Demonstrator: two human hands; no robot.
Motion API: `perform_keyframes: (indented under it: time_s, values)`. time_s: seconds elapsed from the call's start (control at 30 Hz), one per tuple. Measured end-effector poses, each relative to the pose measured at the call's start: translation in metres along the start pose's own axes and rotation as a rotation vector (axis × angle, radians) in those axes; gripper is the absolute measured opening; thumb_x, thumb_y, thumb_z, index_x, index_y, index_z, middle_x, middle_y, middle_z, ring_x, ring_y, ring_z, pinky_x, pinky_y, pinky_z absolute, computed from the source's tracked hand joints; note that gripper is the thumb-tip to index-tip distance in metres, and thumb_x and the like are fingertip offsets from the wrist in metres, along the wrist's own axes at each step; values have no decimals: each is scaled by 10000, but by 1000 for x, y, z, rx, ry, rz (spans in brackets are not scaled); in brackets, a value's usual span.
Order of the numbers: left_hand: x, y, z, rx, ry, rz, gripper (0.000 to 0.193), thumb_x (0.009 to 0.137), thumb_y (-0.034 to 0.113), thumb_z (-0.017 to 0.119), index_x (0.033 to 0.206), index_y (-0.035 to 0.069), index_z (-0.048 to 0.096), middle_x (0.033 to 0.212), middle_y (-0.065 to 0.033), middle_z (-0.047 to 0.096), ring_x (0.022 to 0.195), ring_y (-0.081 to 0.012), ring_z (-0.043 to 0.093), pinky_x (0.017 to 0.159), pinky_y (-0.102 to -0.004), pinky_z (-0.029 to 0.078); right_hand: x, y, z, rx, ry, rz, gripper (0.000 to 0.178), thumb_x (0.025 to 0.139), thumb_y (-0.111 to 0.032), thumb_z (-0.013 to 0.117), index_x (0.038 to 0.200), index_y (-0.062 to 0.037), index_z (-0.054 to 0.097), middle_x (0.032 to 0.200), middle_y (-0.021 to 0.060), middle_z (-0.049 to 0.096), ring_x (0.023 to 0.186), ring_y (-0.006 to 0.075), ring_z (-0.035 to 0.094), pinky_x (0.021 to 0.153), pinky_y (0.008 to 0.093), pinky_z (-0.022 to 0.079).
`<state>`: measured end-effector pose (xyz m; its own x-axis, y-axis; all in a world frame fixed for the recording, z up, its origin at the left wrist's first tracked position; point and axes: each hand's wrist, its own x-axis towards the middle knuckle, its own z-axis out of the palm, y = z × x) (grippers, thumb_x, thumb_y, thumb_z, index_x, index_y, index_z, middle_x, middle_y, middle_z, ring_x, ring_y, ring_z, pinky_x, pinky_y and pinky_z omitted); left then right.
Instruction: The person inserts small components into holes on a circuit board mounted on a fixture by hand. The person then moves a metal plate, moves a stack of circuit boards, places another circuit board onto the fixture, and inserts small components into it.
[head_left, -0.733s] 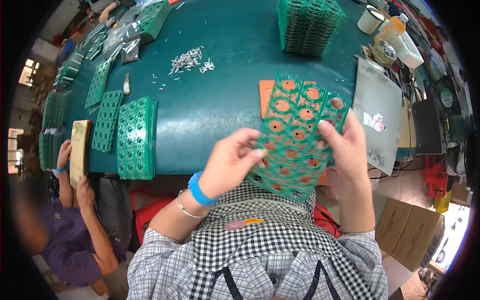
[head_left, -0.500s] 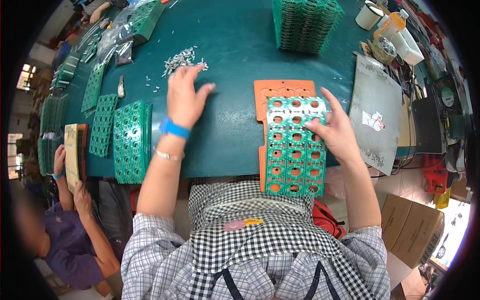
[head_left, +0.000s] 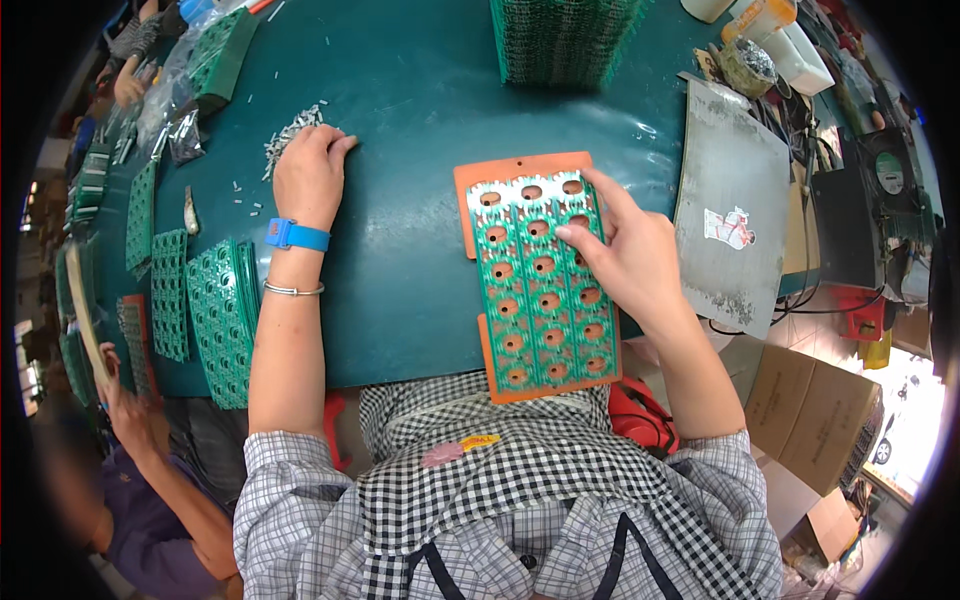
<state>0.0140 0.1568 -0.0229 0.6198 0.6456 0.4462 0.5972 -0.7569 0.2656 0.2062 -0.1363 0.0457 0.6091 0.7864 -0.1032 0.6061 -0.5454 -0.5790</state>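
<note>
A green circuit panel [head_left: 535, 285] with rows of round holes lies flat on an orange mat [head_left: 505, 168] on the dark green table [head_left: 420, 120]. My right hand [head_left: 625, 255] rests on the panel's right side, fingers spread and pressing it down. My left hand [head_left: 308, 170] reaches far left and covers a small pile of loose silver metal pins [head_left: 285, 135], fingers curled over them. A blue band and a thin bangle sit on that wrist.
A tall stack of green panels [head_left: 565, 35] stands at the back. More green panels [head_left: 222, 315] lie at the left edge. A grey metal sheet [head_left: 730, 215] lies to the right. Another person [head_left: 130, 450] works at lower left. Cardboard boxes [head_left: 815, 410] sit on the floor.
The panel, first held up in both hands, now lies on the orange mat. My left hand let go and reached left to the pin pile. My right hand stays on the panel.
</note>
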Motion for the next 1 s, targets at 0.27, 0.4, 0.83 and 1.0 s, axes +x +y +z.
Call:
perform_keyframes:
  time_s: [0.27, 0.4, 0.83, 1.0]
  values:
    - [0, -7, -19, -296, 150, -294, 158, 942, 186, 639, 908, 46, 704, 831, -111, 697, 681, -235, 626, 645, -357, 502, 13, -7, -5, -391, -20, -128, 538, 784, -319, 800, 1242, -95, 626, 664, 96, 620, 630, 300, 641, 585, 415, 509]
    - [-7, -11, -44, -1472, -25, -748, 162, 997, 128, 565, 1053, -11, 627, 856, -48, 616, 663, -134, 497, 533, -207, 382, 17, -16, 5, -281, 43, -438, 580, 807, -344, 765, 1280, -60, 588, 1191, 149, 597, 1086, 308, 587, 859, 429, 499]
    - [-43, 64, -53, -2099, -570, -821, 134, 989, 104, 524, 995, -15, 585, 952, -158, 657, 747, -158, 585, 512, -189, 424, 30, -9, 28, -268, -107, -681, 697, 853, -400, 709, 1358, 28, 490, 1513, 150, 402, 1441, 330, 320, 1191, 468, 273]
    - [-56, 79, -39, -2052, -613, -791, 148, 988, 113, 586, 1061, -13, 614, 933, -83, 669, 741, -112, 590, 559, -181, 442, 37, -5, 21, -169, -149, -724, 640, 814, -357, 754, 1312, -15, 542, 1456, 140, 466, 1413, 337, 369, 1168, 496, 312]
